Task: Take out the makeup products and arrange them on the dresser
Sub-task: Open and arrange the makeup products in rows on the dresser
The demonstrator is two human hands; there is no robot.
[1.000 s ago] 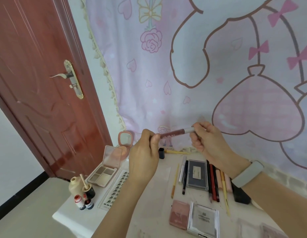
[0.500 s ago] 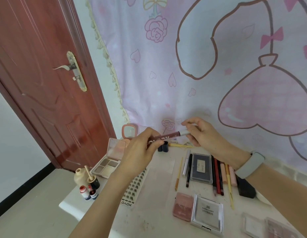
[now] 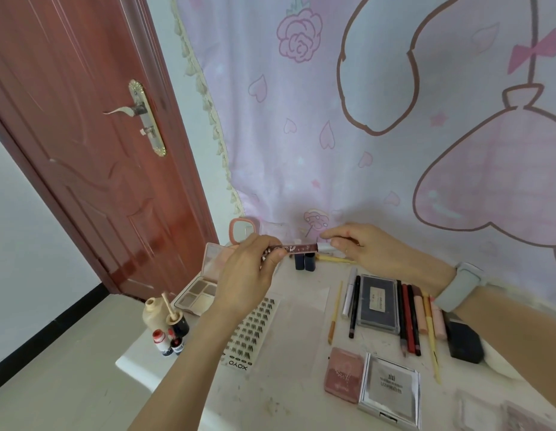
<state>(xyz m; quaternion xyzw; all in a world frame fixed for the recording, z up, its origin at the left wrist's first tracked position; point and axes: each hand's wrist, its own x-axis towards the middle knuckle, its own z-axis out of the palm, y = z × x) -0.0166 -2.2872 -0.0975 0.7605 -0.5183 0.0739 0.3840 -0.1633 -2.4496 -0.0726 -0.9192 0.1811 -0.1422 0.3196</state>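
A dark red lip gloss tube (image 3: pixel 297 247) with a silver cap hangs level above the back of the white dresser (image 3: pixel 298 331). My left hand (image 3: pixel 250 275) grips its dark end between thumb and fingers. My right hand (image 3: pixel 367 248) pinches the silver cap end. Beneath them lie laid-out makeup products: an open eyeshadow palette (image 3: pixel 197 293), a lash tray (image 3: pixel 250 332), a dark compact (image 3: pixel 378 303), several pencils (image 3: pixel 409 318), a pink blush case (image 3: pixel 343 373) and a silver compact (image 3: pixel 390 387).
A red-brown door (image 3: pixel 83 135) stands at the left, a pink cartoon curtain (image 3: pixel 364 119) behind the dresser. Small bottles (image 3: pixel 167 329) crowd the dresser's left corner. Two dark lipsticks (image 3: pixel 304 261) and a small pink mirror (image 3: pixel 242 231) stand at the back. A black case (image 3: pixel 465 340) lies at the right.
Both hands have lowered the lip gloss tube toward the back of the dresser, and it has come level. The camera has tilted down and moved closer.
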